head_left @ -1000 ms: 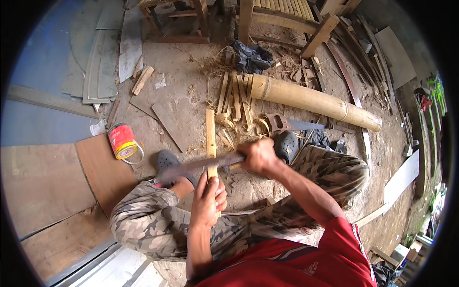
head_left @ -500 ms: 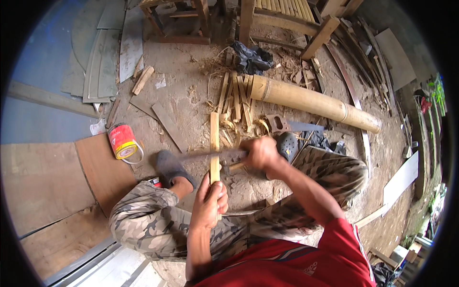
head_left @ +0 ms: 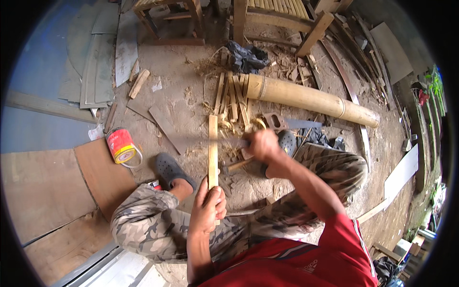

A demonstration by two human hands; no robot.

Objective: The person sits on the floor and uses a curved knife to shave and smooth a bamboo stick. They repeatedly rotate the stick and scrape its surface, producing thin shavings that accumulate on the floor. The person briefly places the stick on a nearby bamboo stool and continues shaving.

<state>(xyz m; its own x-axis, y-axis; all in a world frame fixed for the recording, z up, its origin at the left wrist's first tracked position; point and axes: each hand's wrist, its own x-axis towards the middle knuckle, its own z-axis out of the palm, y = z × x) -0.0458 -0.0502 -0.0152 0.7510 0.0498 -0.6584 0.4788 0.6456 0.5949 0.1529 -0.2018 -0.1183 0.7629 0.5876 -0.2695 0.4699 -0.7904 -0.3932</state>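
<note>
We count two bare hands: our left hand (head_left: 209,210) and our right hand (head_left: 262,145). We see one flat pale bamboo slat (head_left: 213,150) standing upright, one long blade (head_left: 229,142), blurred, and one thick round yellow bamboo pole (head_left: 311,99) lying on the ground. Two dark grey rubber clogs are on our feet, one at left (head_left: 168,168) and one at right (head_left: 287,141). One red cylindrical tin can (head_left: 120,145) lies on its side. The split strips beside the pole number about six.

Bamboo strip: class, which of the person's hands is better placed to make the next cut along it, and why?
Right. The right hand already grips the blade lying across the bamboo strip, while the left hand holds the strip's lower end upright.
</note>
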